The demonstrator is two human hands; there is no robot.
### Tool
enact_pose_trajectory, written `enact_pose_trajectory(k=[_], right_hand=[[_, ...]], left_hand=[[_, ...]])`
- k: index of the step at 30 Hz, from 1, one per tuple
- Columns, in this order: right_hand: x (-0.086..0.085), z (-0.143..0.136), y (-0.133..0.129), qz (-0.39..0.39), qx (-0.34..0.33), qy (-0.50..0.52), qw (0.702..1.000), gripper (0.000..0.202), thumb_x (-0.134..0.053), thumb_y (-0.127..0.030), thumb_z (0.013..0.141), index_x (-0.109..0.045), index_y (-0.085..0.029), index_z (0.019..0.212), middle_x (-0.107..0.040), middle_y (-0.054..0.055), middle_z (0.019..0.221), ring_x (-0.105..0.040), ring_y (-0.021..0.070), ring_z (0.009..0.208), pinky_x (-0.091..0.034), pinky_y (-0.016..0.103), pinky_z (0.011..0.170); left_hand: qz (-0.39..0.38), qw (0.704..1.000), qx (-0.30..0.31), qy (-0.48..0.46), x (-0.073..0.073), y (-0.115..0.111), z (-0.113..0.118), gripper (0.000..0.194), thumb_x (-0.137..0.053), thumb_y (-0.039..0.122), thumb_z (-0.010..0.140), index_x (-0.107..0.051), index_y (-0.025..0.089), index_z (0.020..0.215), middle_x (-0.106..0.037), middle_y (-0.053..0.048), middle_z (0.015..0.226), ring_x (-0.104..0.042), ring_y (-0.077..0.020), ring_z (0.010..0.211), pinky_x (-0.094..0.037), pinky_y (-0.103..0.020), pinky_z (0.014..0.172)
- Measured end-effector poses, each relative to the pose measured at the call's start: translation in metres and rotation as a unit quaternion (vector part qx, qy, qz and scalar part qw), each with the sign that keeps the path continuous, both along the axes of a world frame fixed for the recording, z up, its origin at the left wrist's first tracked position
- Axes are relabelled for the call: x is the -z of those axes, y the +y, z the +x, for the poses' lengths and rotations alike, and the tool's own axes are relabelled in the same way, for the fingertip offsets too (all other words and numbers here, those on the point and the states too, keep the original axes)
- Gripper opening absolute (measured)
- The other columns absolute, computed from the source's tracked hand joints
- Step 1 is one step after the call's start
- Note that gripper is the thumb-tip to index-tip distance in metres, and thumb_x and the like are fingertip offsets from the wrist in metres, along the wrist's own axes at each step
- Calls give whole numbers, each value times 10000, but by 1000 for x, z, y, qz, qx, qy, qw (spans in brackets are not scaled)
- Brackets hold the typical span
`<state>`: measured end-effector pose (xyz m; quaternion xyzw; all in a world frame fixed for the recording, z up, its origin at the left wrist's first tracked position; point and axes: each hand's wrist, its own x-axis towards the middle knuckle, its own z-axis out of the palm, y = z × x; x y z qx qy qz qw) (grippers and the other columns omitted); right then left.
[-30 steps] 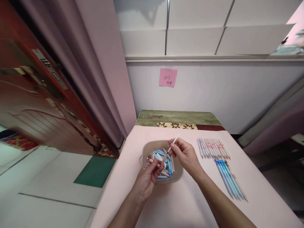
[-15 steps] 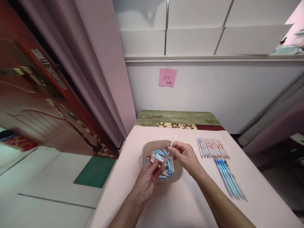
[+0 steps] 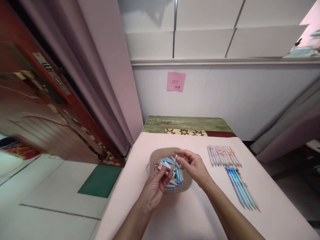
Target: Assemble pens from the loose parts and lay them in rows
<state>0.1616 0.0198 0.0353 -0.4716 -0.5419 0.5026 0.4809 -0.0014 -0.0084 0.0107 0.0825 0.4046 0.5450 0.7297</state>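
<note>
Over a beige bin [image 3: 156, 154] of loose pens and pen parts, my left hand [image 3: 156, 185] pinches a peach-coloured pen barrel [image 3: 173, 165] and a short piece with a brown end. My right hand [image 3: 191, 163] is closed at the barrel's upper end, where a small white tip shows between thumb and fingers. Blue pen parts [image 3: 178, 175] lie in the bin under the hands. To the right on the table, a row of clear and reddish pens [image 3: 223, 156] lies above a group of blue pens [image 3: 240, 188] with one peach pen beside them.
A pink cloth [image 3: 127, 196] covers the table, with a green wooden-look edge [image 3: 185, 122] at the back. On the wall is a pink note [image 3: 176, 81]. To the left stand a purple curtain and a red door [image 3: 50, 110].
The thin white piece that stuck up from my right hand now shows only a short tip at the barrel. My right hand has shifted slightly; the left has hardly moved.
</note>
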Motion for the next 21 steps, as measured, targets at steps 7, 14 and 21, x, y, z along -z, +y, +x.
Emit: enact_pose_trajectory(k=[7, 14, 21], right_hand=[[33, -15, -16, -2, -25, 63, 998, 322, -665, -439, 767, -688, -180, 956, -703, 74, 894, -649, 225, 872, -513, 328, 778], [29, -18, -20, 24, 21, 105, 994, 284, -634, -428, 802, -647, -178, 937, -697, 76, 919, -650, 211, 856, -513, 312, 765], [22, -7, -40, 134, 55, -183, 972, 123, -598, -298, 835, -666, -213, 891, -702, 32, 844, -640, 172, 771, -481, 254, 707]], left_hand=[[-24, 999, -13, -21, -1, 3, 2, 100, -589, 51, 820, -653, 84, 752, -688, -71, 747, -675, -124, 701, -588, -195, 661], [-34, 999, -4, -29, -3, 4, 3, 82, -588, 76, 830, -654, 72, 781, -709, -106, 793, -677, -121, 667, -582, -184, 622], [-67, 997, -25, -11, 2, 9, -10, 110, -609, 171, 836, -661, 95, 896, -717, -76, 764, -667, -129, 592, -577, -222, 539]])
